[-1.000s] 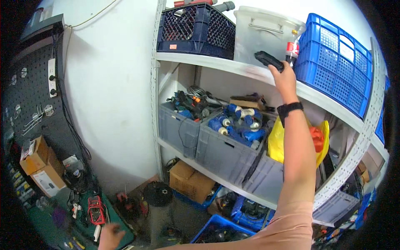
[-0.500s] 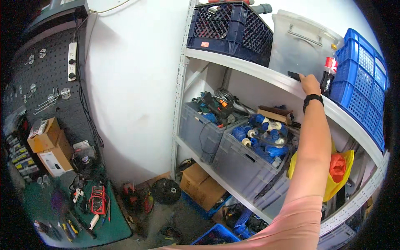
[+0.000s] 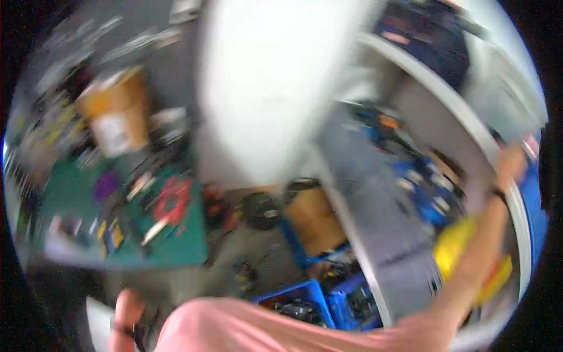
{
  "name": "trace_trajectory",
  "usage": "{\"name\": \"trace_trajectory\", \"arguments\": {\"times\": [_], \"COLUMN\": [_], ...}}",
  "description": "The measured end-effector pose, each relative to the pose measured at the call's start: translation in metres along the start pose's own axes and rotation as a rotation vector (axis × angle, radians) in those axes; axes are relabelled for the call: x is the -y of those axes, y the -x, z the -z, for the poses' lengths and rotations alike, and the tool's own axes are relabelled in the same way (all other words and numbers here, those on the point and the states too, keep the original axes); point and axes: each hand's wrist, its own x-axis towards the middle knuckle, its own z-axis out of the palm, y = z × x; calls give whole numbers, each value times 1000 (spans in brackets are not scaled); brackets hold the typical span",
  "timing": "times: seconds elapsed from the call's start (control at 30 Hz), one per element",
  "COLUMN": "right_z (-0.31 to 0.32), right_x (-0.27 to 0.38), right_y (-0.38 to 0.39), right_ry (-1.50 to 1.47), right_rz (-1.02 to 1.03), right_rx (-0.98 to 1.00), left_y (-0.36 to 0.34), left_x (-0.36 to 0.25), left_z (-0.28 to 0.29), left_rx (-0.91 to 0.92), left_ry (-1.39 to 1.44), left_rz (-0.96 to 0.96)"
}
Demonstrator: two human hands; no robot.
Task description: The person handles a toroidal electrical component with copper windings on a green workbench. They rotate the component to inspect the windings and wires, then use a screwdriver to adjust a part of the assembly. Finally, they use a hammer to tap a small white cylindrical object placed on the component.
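The view is smeared by motion. My right hand (image 3: 511, 164) is stretched out to the upper shelf's edge at the far right, its fingers closed around one end of a small black object (image 3: 496, 136). What kind of object it is cannot be made out. Beside that hand, a bottle's red label (image 3: 532, 145) shows at the rim of the view. Low on the left, my left hand (image 3: 130, 306) hangs near a white flat panel (image 3: 99, 324). Blur hides how its fingers are set.
On the left, a green-topped bench (image 3: 193, 243) bears tools and cardboard boxes (image 3: 117, 111). Grey bins (image 3: 375, 193) with blue fittings fill the middle shelf, near a yellow bag (image 3: 451, 249). Blue crates (image 3: 321, 296) and a brown carton (image 3: 316, 220) stand on the floor.
The view has swung left and down, so the shelf now lies further right. My left hand has come into view at the lower left. My right hand stays by the upper shelf's edge.
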Motion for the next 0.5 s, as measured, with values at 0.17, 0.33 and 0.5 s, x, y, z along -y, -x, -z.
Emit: {"name": "trace_trajectory", "arguments": {"times": [0.17, 0.33, 0.5], "right_z": [54, 37, 22], "right_x": [114, 71, 85], "right_y": [49, 53, 35], "right_ry": [-324, -315, -272], "right_rz": [-144, -127, -204], "right_rx": [-220, -66, 59], "left_y": [50, 20, 7], "left_x": [90, 110, 43], "left_z": [-33, -82, -31], "left_rx": [79, -74, 272], "left_ry": [-33, 1082, -102], "left_rz": [124, 223, 181]}}
